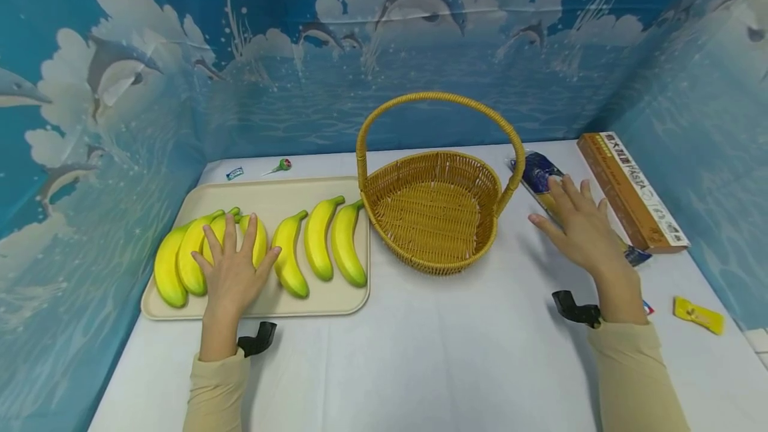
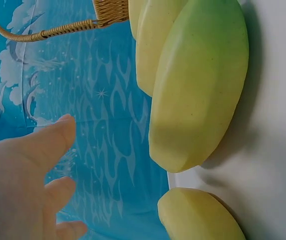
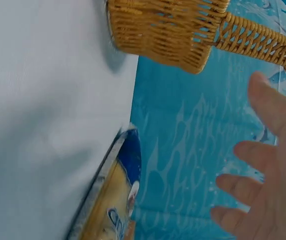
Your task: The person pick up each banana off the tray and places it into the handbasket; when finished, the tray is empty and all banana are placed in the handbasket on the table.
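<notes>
My left hand point(image 1: 233, 279), fingers spread, hovers over the left half of a beige tray point(image 1: 264, 195) and covers part of a banana there. Several yellow bananas lie along the tray, including a banana point(image 1: 289, 255) just right of the thumb. In the left wrist view, a green-tipped banana point(image 2: 198, 95) fills the middle, apart from the fingers. Over on the right, my right hand point(image 1: 585, 235) is held with spread fingers above a blue-and-yellow packet point(image 1: 540, 171), partly hiding it. That packet point(image 3: 107, 205) also shows in the right wrist view, with nothing in the hand.
Between the hands stands a wicker basket point(image 1: 444, 262) with a tall handle, overlapping the tray's right edge. A brown pasta box point(image 1: 630, 192) lies at the right. A lollipop point(image 1: 285, 165) and small blue wrapper point(image 1: 235, 173) lie behind the tray; a yellow packet point(image 1: 698, 315) lies right.
</notes>
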A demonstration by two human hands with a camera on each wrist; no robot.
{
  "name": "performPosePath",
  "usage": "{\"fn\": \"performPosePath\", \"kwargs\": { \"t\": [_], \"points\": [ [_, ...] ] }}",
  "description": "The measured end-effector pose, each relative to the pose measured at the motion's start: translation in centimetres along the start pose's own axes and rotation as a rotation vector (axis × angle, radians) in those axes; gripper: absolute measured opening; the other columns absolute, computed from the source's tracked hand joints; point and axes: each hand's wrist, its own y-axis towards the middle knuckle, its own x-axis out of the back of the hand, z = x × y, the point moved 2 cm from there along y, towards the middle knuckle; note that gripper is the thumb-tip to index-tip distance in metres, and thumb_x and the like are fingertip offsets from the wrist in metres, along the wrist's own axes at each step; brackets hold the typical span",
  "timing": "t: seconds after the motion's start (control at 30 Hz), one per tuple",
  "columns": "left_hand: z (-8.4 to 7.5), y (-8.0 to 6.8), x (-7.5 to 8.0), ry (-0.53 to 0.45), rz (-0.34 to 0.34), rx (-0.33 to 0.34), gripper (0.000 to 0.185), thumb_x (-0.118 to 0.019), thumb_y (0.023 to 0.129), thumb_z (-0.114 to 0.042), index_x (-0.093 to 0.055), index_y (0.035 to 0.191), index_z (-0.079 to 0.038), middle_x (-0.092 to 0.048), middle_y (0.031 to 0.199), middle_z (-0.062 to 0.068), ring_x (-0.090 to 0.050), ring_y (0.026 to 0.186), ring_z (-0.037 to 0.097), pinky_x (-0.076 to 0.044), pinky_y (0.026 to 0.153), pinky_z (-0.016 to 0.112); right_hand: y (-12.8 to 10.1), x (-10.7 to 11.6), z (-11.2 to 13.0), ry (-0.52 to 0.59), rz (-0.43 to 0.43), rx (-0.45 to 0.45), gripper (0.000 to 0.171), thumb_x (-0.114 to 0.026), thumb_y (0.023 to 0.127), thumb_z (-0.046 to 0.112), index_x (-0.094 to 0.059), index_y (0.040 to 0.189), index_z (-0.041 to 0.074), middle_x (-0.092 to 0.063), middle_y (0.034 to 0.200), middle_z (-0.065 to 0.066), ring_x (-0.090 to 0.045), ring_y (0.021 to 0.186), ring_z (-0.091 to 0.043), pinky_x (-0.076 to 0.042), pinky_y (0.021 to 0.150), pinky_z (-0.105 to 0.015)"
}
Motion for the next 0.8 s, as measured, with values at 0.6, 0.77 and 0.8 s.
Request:
{"fn": "performPosePath", "kwargs": {
  "t": [0.6,0.77,0.8],
  "points": [
    [2.6,-0.5,2.4,-0.283,-0.340,-0.011,0.067,-0.059,0.095,-0.033,-0.033,0.152,-0.007,-0.026,0.157,0.024,-0.021,0.144,0.048,-0.016,0.113,0.066,1.7,-3.0,3.8,0.421,-0.304,0.125,0.053,-0.072,0.089,0.017,-0.056,0.136,0.001,-0.059,0.131,-0.025,-0.057,0.120,-0.044,-0.047,0.097,-0.048],
    [6.0,-0.9,3.9,-0.423,-0.559,0.090,0.055,-0.061,0.094,-0.020,-0.047,0.145,-0.005,-0.043,0.148,0.023,-0.035,0.140,0.042,-0.021,0.114,0.062,2.0,-3.5,4.3,0.465,-0.358,0.044,0.044,-0.071,0.089,0.017,-0.062,0.129,0.001,-0.066,0.123,-0.020,-0.064,0.109,-0.009,-0.051,0.093,-0.025],
    [6.8,-1.0,4.2,-0.454,-0.588,0.126,0.053,-0.060,0.094,-0.020,-0.048,0.144,-0.006,-0.045,0.147,0.021,-0.037,0.139,0.040,-0.024,0.114,0.060,2.1,-3.5,4.3,0.475,-0.358,0.039,0.044,-0.071,0.089,0.017,-0.062,0.128,0.001,-0.066,0.122,-0.020,-0.061,0.106,0.000,-0.051,0.093,-0.026]
  ]
}}
